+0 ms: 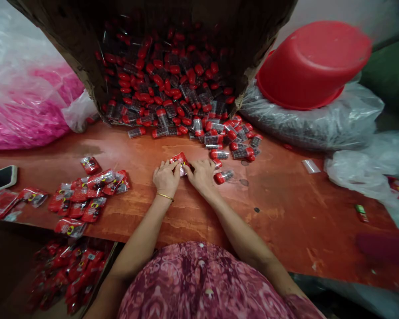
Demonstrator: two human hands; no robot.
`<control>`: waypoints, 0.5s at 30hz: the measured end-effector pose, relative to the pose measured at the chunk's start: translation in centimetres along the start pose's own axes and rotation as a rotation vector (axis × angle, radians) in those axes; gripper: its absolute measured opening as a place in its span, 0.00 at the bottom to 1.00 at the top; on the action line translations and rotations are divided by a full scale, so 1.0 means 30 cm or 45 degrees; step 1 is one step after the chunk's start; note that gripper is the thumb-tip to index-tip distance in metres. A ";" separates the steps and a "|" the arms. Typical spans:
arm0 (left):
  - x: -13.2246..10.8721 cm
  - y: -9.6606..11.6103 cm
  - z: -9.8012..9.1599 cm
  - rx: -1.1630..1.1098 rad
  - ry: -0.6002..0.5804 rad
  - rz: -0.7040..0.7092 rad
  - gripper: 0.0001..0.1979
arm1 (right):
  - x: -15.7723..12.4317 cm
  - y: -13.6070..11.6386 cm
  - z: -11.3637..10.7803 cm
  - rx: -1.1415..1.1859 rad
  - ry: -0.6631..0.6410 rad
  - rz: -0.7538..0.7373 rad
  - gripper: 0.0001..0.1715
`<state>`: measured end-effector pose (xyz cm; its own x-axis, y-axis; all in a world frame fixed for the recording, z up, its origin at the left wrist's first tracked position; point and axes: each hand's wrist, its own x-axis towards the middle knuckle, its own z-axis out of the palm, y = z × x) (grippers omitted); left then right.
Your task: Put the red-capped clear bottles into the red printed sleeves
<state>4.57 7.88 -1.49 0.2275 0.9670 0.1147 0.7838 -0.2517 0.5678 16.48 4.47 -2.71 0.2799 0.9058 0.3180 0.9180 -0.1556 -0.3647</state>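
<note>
A small red printed packet (179, 158) lies at the middle of the wooden table, between my two hands. My left hand (167, 178) has its fingers and thumb on the packet's left side. From the right, my right hand (201, 176) reaches its thumb to the packet's lower edge, fingers curled. Parts of the packet are hidden under the fingers. Just right of my right hand rests a clear tube with a red cap and dark beads (223, 177). More such tubes (216, 139) spill out ahead of my hands.
A tipped cardboard box (68, 51) holds many red-capped tubes. Filled red packets (92, 210) lie to the left near a phone (0, 179); more sit in a box below. Pink pieces in a bag (36, 110), a red tub (314, 66) and plastic bags (355, 168) flank the table (286, 208).
</note>
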 end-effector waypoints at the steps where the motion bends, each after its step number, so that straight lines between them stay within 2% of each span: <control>1: -0.003 -0.003 -0.001 -0.021 -0.002 0.007 0.17 | 0.002 -0.001 0.000 0.014 0.003 -0.011 0.17; 5: -0.016 -0.017 -0.009 -0.217 0.084 -0.036 0.27 | -0.006 0.009 -0.023 0.080 0.080 -0.025 0.17; 7: -0.015 -0.024 -0.016 -0.332 0.145 -0.067 0.29 | -0.013 0.012 -0.039 0.144 0.075 -0.045 0.19; 9: -0.006 -0.033 -0.022 -0.381 0.155 -0.052 0.26 | -0.018 0.007 -0.047 0.226 0.006 -0.107 0.20; 11: 0.006 -0.044 -0.023 -0.359 0.101 -0.016 0.20 | -0.020 -0.003 -0.046 0.267 -0.063 -0.161 0.20; 15: 0.023 -0.058 -0.017 -0.248 0.028 -0.043 0.09 | -0.011 -0.006 -0.028 0.182 -0.010 -0.054 0.18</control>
<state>3.07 9.00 -1.98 0.1889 0.9759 0.1095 0.6636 -0.2090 0.7183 16.46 3.87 -2.01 0.2390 0.9136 0.3291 0.8794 -0.0599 -0.4723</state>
